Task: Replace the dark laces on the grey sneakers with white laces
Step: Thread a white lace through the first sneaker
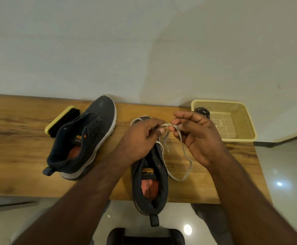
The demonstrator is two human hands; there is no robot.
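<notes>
White lace (183, 156) pinched in both hands' (140, 138) (197, 137) grip above sneaker (149, 191) with "SPORT" tongue label.

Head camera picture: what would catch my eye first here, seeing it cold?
Most striking are the two hands in the middle: the left hand and right hand both pinch a white lace above the near sneaker, whose heel hangs over the table edge. A second sneaker without laces lies to the left beside a brush. At the far right, a yellow basket holds dark laces.
</notes>
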